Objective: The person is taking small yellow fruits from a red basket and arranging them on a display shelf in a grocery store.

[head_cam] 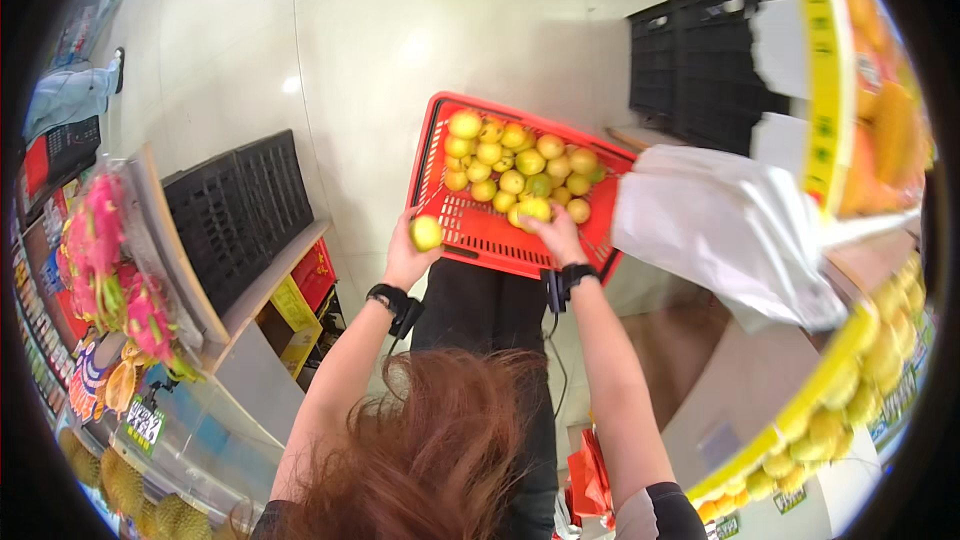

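A red plastic shopping basket (480,236) with slotted walls is in front of my legs, tilted in view. Many yellow and yellow-green citrus fruits (512,181) lie heaped in its far and right parts; the near left part of its floor shows bare. My left hand (406,259), at the basket's near left corner, holds one yellow citrus fruit (426,233). Over the near side of the pile, my right hand (562,238) has its fingers around another yellow citrus fruit (535,210). Both wrists wear black straps with small devices.
White plastic bags (720,217) hang close at the basket's right. Black crates (697,52) stand beyond them, and another black crate (244,217) is at left. Dragon fruits (105,232) and durians (120,476) are on the left stand. Yellow fruits (840,405) line the right display.
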Motion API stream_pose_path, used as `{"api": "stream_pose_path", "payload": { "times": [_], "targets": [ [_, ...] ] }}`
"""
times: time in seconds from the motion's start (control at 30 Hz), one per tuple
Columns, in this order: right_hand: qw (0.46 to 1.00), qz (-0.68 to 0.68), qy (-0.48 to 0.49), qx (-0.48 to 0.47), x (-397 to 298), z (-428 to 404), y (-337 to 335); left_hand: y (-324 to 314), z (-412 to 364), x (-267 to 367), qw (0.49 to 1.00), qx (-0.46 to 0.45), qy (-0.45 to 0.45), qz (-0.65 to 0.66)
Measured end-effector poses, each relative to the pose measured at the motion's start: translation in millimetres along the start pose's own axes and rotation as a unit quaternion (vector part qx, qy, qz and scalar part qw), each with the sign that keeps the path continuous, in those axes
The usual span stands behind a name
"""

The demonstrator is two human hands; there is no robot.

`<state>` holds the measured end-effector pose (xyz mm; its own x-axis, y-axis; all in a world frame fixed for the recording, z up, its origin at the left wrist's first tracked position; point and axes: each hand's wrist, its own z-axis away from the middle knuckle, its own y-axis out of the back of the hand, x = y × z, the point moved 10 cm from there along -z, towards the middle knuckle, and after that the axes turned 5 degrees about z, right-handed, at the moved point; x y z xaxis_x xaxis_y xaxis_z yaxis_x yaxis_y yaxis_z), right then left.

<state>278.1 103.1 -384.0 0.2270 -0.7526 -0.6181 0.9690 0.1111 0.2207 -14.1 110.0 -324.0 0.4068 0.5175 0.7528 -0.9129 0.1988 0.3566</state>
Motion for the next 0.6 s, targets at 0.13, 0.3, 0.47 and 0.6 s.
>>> {"api": "stream_pose_path", "payload": {
  "times": [0.13, 0.3, 0.47, 0.6],
  "targets": [
    [0.985, 0.168, 0.032, 0.014, -43.3, 117.3, 30.8, 46.6, 71.7, 44.6, 0.989, -0.021, 0.006, -0.145],
    [0.993, 0.113, 0.035, 0.018, -89.9, 271.4, 52.1, 84.8, 138.9, 153.6, 0.976, -0.048, -0.063, -0.201],
    [0.983, 0.151, 0.085, 0.053, -166.6, 403.9, 73.7, 101.6, 172.9, 232.9, 0.986, -0.103, -0.133, -0.004],
    [0.985, 0.085, 0.114, 0.097, -184.6, 480.9, 93.8, 107.3, 192.2, 299.1, 0.972, -0.152, -0.168, 0.065]
  ]
}}
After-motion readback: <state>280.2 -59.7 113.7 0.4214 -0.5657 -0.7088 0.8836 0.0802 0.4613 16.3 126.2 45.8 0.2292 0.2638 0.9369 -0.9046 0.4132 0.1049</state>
